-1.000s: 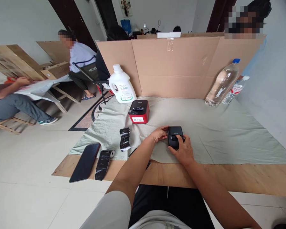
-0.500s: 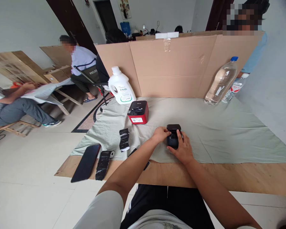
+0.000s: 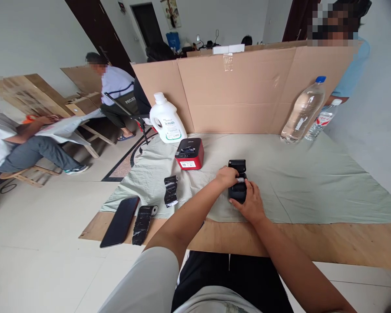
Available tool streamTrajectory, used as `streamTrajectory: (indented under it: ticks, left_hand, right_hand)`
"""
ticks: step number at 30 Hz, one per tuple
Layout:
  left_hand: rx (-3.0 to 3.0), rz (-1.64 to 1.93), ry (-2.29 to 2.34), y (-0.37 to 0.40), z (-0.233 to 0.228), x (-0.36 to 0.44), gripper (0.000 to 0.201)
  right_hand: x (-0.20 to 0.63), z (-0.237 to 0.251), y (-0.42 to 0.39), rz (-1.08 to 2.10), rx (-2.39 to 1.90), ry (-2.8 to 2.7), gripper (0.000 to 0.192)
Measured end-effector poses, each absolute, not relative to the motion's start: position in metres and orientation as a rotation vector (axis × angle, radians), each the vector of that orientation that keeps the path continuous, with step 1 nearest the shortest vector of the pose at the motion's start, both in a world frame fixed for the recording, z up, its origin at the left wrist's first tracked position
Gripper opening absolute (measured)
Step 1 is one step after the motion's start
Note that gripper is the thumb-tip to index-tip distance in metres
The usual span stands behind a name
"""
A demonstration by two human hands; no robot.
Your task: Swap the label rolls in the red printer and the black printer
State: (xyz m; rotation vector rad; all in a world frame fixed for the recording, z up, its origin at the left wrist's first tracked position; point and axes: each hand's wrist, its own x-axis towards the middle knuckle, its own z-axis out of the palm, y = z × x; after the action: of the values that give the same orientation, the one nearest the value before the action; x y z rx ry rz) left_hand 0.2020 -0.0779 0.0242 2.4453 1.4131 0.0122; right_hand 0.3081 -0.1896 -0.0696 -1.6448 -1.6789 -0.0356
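Observation:
A small black portable printer [image 3: 237,192] stands on the cloth in front of me, its lid [image 3: 237,165] raised at the far side. Inside the compartment shows a small white piece [image 3: 240,179], perhaps a paper roll. My right hand [image 3: 251,202] grips the body from the right, thumb at the near side and fingers along the upper edge. My left hand [image 3: 227,177] reaches over from the left, fingers curled at the compartment below the lid. Its fingertips are partly hidden, so what they pinch is unclear.
Left of my hands are a red-and-black printer [image 3: 189,156], two black-backed paper rolls [image 3: 170,191] and a phone [image 3: 120,222]. A white jug [image 3: 168,119] and clear bottles [image 3: 304,111] stand before a cardboard screen [image 3: 234,91]. Other people sit to the left and behind the screen.
The portable printer's lid has swung up and away, exposing its compartment. My left hand has shifted slightly right and up, over the opening. My right hand keeps its hold.

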Motion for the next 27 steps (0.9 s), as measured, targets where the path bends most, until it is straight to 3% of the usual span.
streamTrajectory:
  ticks: [4,10,14,18,23,27]
  left_hand:
    - [2.532,-0.124,1.413,-0.073,0.028,0.218,0.013]
    - [2.496,-0.136,1.402,-0.073,0.033,0.221,0.019]
    - [2.247,0.137,1.342,-0.07,0.043,0.206,0.031]
    - [1.917,0.389,0.946,-0.067,0.064,0.154,0.031]
    - [1.843,0.011,0.964,-0.082,0.094,0.042,0.039]
    - [1.889,-0.285,1.263,-0.114,0.09,-0.024,0.028]
  right_hand:
    - [0.309,-0.071,-0.188,-0.003,-1.643,-1.666,0.092]
    - [0.311,-0.073,-0.186,0.034,-1.628,-1.639,0.094]
    - [0.312,-0.074,-0.186,0.03,-1.615,-1.638,0.096]
    - [0.315,-0.074,-0.187,0.055,-1.618,-1.636,0.096]
    - [0.314,-0.074,-0.187,0.074,-1.65,-1.65,0.096]
    - [0.313,-0.073,-0.186,0.062,-1.656,-1.655,0.095]
